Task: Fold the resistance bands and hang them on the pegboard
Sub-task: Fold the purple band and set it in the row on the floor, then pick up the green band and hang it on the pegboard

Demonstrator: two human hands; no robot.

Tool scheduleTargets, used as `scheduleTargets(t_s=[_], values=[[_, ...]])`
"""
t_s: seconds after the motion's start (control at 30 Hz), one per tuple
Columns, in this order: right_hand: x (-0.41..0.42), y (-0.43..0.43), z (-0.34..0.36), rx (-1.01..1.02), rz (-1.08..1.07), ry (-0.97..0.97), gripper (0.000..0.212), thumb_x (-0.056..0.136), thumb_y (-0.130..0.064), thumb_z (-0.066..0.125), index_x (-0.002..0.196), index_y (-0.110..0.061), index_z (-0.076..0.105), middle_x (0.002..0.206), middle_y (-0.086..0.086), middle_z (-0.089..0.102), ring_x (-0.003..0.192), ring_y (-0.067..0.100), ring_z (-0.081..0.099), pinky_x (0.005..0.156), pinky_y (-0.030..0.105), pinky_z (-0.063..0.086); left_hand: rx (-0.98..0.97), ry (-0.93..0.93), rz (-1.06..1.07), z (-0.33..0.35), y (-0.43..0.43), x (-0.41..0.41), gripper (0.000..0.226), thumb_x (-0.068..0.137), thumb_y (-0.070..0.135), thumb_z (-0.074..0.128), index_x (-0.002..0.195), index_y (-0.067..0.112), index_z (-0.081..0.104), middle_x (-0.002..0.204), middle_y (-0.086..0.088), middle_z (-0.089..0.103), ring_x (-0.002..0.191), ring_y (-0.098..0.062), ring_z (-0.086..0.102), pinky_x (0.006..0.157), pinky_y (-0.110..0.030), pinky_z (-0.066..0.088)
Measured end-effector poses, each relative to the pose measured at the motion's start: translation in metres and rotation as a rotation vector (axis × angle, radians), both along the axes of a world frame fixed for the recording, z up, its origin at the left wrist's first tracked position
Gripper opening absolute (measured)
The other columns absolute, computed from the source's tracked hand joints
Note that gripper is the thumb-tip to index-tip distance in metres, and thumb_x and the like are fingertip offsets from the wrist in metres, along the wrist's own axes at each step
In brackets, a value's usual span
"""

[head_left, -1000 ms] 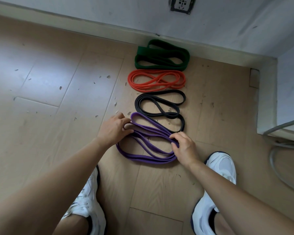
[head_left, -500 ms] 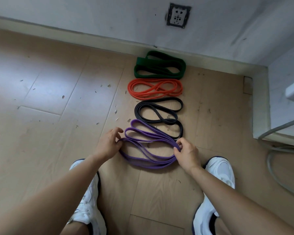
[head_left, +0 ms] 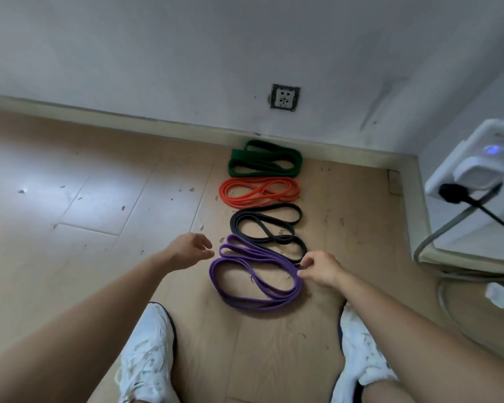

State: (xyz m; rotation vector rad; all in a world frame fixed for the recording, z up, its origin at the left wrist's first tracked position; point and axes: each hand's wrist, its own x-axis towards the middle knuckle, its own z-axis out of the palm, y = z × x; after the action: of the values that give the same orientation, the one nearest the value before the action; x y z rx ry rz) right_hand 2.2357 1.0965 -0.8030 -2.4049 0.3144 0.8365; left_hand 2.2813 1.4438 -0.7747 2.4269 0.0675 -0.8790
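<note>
Several folded resistance bands lie in a row on the wooden floor, running away from me toward the wall: a purple band (head_left: 246, 299) nearest, then a black band (head_left: 262, 225), an orange band (head_left: 256, 191) and a green band (head_left: 262, 161). My left hand (head_left: 191, 248) hovers just left of the purple band, fingers apart and holding nothing. My right hand (head_left: 322, 269) is at the purple band's right end, fingertips pinched on its strands. No pegboard is in view.
My two white shoes (head_left: 149, 353) stand on the floor (head_left: 70, 199) on either side below the purple band. A wall socket (head_left: 285, 96) sits above the skirting. At the right are a white device (head_left: 477, 175) with a black plug and grey cables (head_left: 445, 289).
My left hand has let go of the purple band's left end and lifted off it. My head has tilted up, showing more wall. The purple band now lies looser on the floor.
</note>
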Motion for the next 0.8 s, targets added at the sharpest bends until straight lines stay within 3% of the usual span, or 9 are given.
scheduleTargets(t_s=[0.17,0.27,0.37,0.57,0.8], values=[[0.019,-0.004,0.065,-0.057,0.196,-0.037,0.018,0.081,-0.03,0.081,0.089,-0.028,0.065,0.099,-0.002,0.072,0.098,0.019,0.068,0.088,0.031,0.054,0.08,-0.157,-0.185,0.089,-0.007,0.013,0.033,0.096,0.036,0.066,0.123,0.018,0.068,0.117,0.0,0.07,0.103,-0.016,0.064,0.084,-0.027,0.051],[0.023,-0.002,0.099,-0.05,0.214,-0.141,0.018,0.082,-0.028,0.08,0.098,-0.023,0.071,0.096,-0.004,0.068,0.099,0.018,0.067,0.09,0.031,0.053,0.074,-0.26,-0.238,0.131,-0.017,0.011,0.03,0.096,0.033,0.067,0.12,0.016,0.07,0.115,0.0,0.071,0.102,-0.016,0.066,0.09,-0.032,0.055],[0.022,0.005,0.111,-0.045,0.222,-0.211,0.021,0.083,-0.029,0.078,0.102,-0.023,0.073,0.096,-0.005,0.067,0.096,0.016,0.066,0.087,0.028,0.052,0.027,-0.346,-0.248,0.148,-0.032,0.006,0.026,0.096,0.032,0.066,0.116,0.016,0.072,0.112,0.002,0.072,0.097,-0.013,0.065,0.084,-0.028,0.054],[0.052,0.016,0.09,-0.021,0.181,-0.249,0.018,0.086,-0.033,0.075,0.1,-0.022,0.072,0.095,-0.003,0.07,0.088,0.017,0.066,0.083,0.032,0.055,-0.088,-0.406,-0.192,0.111,-0.061,0.027,0.013,0.096,0.027,0.066,0.107,0.025,0.074,0.098,0.012,0.069,0.083,0.0,0.062,0.069,-0.012,0.044],[0.168,0.008,0.043,0.109,-0.123,-0.346,0.011,0.091,-0.03,0.073,0.09,-0.024,0.065,0.095,-0.003,0.067,0.094,0.019,0.064,0.083,0.028,0.048,-0.13,-0.428,-0.004,0.043,-0.084,0.128,0.011,0.093,0.032,0.065,0.099,0.03,0.075,0.098,0.012,0.074,0.092,-0.009,0.069,0.084,-0.038,0.058]])
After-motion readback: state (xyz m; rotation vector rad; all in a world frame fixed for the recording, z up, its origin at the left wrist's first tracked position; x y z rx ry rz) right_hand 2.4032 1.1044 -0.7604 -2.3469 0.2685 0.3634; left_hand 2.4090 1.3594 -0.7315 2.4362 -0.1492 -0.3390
